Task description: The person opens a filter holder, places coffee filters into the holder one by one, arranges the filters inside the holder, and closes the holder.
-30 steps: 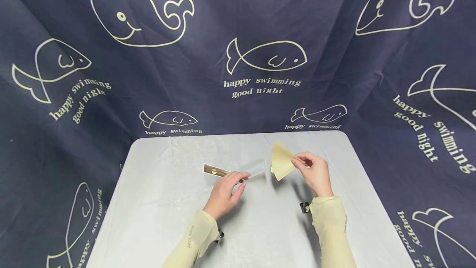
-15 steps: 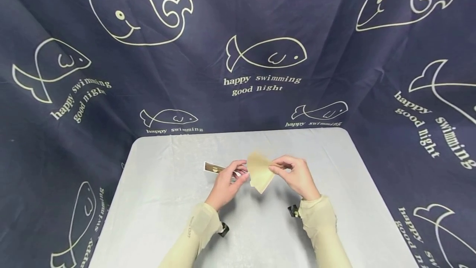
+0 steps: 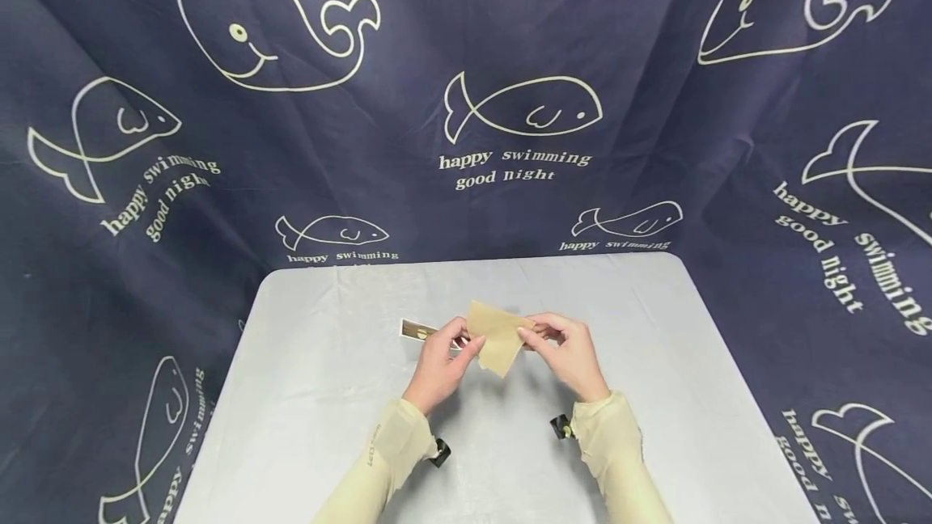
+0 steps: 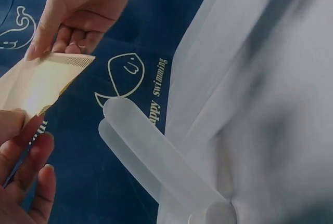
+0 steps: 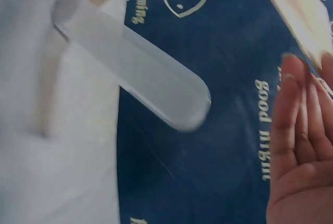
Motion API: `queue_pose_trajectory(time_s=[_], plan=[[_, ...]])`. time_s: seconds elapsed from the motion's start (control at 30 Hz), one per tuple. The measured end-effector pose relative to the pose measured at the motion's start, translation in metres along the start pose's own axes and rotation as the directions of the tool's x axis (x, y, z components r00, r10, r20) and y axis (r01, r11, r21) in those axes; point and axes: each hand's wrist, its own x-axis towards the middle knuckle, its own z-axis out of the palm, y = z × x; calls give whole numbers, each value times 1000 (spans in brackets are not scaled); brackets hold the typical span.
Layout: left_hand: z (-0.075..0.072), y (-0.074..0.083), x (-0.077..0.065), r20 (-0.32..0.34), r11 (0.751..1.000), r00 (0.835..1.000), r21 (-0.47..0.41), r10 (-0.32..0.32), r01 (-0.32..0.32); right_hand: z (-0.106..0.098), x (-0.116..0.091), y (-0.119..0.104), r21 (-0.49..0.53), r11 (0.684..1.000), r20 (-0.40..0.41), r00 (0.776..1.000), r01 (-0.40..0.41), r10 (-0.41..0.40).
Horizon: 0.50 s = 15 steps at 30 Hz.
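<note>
A tan paper coffee filter (image 3: 498,340) is held above the middle of the table, its point toward the person. My left hand (image 3: 440,364) pinches its left side between thumb and fingers. On the opposite side my right hand (image 3: 570,348) pinches it, thumb in front. A crimped seam along one edge of the filter (image 4: 52,73) shows in the left wrist view. Just behind the left hand lies a flat brown printed piece with a white border (image 3: 418,330). The left hand hides the rest of that piece.
A white-covered table (image 3: 328,411) with rounded far corners lies under both hands. Behind and to the sides hangs a dark blue curtain (image 3: 408,136) with fish drawings. Small black devices (image 3: 439,453) are worn at both wrists.
The right hand has carried the coffee filter leftward to the left hand. The left hand, earlier by the bordered piece, now pinches the filter's left side.
</note>
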Motion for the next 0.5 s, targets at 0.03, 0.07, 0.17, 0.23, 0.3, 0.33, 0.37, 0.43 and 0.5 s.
queue_pose_trajectory(time_s=[0.03,0.07,0.17,0.23,0.3,0.33,0.37,0.43,0.5], plan=[[0,0,0,-9,1000,1000,-8,7,-7,3,-2,2,21,1000,-2,1000,11,-11],[-1,0,0,-17,1000,1000,-17,13,-13,6,-3,7,33,999,-2,1000,15,-15],[-2,0,0,-27,999,999,-36,25,-26,12,-7,10,2,1000,5,1000,31,-31],[-3,-1,0,-28,999,999,-29,34,-34,14,-8,8,-26,998,6,999,50,-50],[-5,0,-2,-36,999,999,-34,33,-34,14,-7,8,-62,996,7,997,72,-72],[-6,1,-2,-48,998,998,-42,35,-37,13,-7,7,-88,992,11,996,87,-87],[-7,2,-3,-61,998,997,-49,43,-46,12,-6,8,-111,988,18,994,106,-104],[-11,5,-3,-83,995,994,-63,70,-75,8,-5,7,-179,973,33,989,148,-145],[-14,8,-1,-100,989,987,-58,127,-133,4,-4,7,-245,950,60,981,195,-186]])
